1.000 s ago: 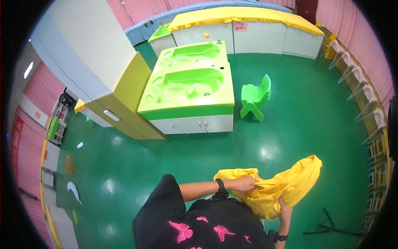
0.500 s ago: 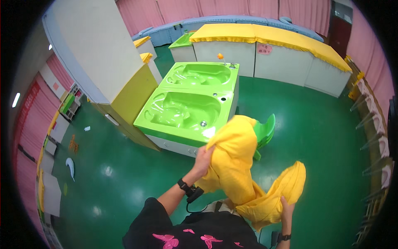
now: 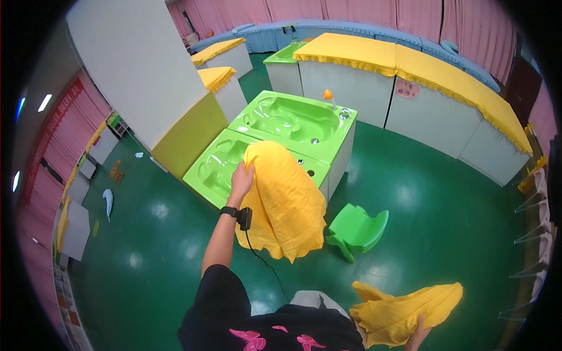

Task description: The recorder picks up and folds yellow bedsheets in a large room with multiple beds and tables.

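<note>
My left hand point(image 3: 242, 181) is closed on the upper edge of a yellow cloth cover point(image 3: 284, 205) with a frilled lower edge. This cover hangs in front of the near green baby bathtub point(image 3: 218, 169) and hides much of its basin. Low at the right, my right hand point(image 3: 418, 333) grips a second, bunched yellow cloth point(image 3: 413, 310); its fingers partly show at the fabric. Floor shows between the two cloths. Behind the near tub, the far green tub point(image 3: 293, 120) has an orange-topped fitting point(image 3: 328, 95) and metal knobs on its rim.
A small green plastic chair point(image 3: 358, 228) stands right of the hanging cloth. A white and olive pillar point(image 3: 184, 137) rises left of the tubs. White cabinets with yellow covers point(image 3: 433, 70) curve along the back right. White-seated chairs point(image 3: 541, 245) line the right wall.
My left hand has lifted its cloth up and left, over the near tub. The right hand's cloth has moved lower and right. The cloths, touching before, now hang apart, and the green chair is uncovered.
</note>
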`<state>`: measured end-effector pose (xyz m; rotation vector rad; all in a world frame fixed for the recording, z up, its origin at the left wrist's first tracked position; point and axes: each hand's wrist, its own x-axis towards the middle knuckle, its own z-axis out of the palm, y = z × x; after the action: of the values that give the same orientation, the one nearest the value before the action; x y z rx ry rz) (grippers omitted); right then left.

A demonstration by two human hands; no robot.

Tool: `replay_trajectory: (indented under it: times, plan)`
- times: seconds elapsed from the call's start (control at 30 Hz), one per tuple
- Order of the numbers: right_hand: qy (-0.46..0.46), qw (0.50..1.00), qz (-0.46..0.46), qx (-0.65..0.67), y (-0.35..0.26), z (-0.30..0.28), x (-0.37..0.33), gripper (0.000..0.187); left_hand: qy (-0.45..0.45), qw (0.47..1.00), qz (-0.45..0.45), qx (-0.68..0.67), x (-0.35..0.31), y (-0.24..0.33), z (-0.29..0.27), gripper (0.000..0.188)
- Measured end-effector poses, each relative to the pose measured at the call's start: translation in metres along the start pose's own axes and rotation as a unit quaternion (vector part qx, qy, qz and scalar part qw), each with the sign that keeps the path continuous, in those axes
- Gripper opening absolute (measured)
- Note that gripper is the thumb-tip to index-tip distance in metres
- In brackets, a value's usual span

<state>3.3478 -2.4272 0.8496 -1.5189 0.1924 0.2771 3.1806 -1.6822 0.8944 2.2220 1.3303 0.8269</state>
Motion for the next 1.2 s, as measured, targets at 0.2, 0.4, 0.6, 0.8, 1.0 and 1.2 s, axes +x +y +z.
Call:
replay_trajectory:
  times: [0.2, 0.4, 0.6, 0.8, 1.0, 1.2]
  plan:
    - [-0.043, 0.999, -0.002, 0.007, -0.038, -0.049, 0.163, 0.06, -0.256, 0.944, 0.206, 0.032, -0.11, 0.181, 0.148, 0.056]
    - [-0.324, 0.945, -0.018, -0.029, -0.137, -0.021, 0.305, 0.06, -0.586, 0.717, 0.354, -0.128, -0.298, 0.466, 0.276, 0.057]
    - [-0.444, 0.89, -0.098, 0.027, -0.225, -0.035, 0.427, 0.078, -0.53, 0.731, 0.134, -0.408, -0.325, 0.644, 0.388, 0.048]
    - [-0.302, 0.946, -0.1, -0.071, -0.236, -0.081, 0.557, 0.038, -0.451, 0.763, 0.257, -0.386, -0.294, 0.717, 0.5, 0.04]
    - [-0.189, 0.979, -0.075, -0.001, -0.257, -0.113, 0.711, 0.048, -0.438, 0.787, 0.202, -0.385, -0.23, 0.788, 0.618, 0.033]
    - [-0.16, 0.981, -0.083, -0.072, -0.322, -0.124, 0.88, 0.045, -0.406, 0.851, 0.224, -0.247, -0.106, 0.86, 0.75, 0.034]
